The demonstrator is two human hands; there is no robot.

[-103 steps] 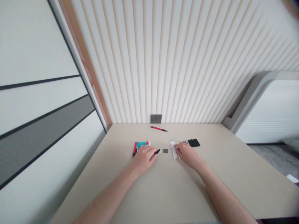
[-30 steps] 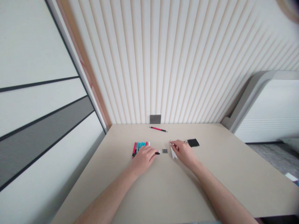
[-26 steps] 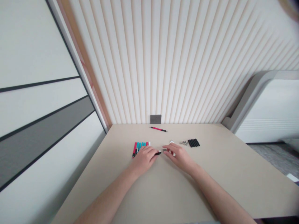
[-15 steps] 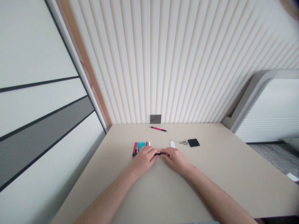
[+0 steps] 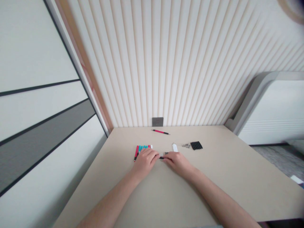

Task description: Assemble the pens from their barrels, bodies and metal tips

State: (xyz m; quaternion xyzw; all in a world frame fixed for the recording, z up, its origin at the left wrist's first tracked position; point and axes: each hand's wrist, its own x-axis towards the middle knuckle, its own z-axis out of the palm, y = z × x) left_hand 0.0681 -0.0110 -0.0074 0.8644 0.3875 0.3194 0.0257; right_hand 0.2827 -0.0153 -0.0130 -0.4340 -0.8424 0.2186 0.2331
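Note:
Near the middle of the table, my left hand (image 5: 146, 161) and my right hand (image 5: 177, 161) face each other with fingertips closed. Between them shows a short black pen part (image 5: 161, 157), gripped from both sides; most of it is hidden by the fingers. Small pale pieces lie just behind it, too small to name. Behind my left hand is a row of pen barrels (image 5: 136, 151) in pink, teal and white, partly covered by the hand. White slender tubes (image 5: 175, 147) lie just beyond my right hand.
Small metal pen tips (image 5: 186, 146) lie in a loose group beside a row of several black grips (image 5: 196, 145). Farther back rests a pink and black pen (image 5: 161, 131), close to the ribbed wall with its dark socket (image 5: 157, 122). A white cabinet stands left of the table (image 5: 152, 202).
My hands have drawn slightly apart at the fingertips, and small pale pieces now show behind the black part. The view has shifted slightly; the objects on the table stay in place.

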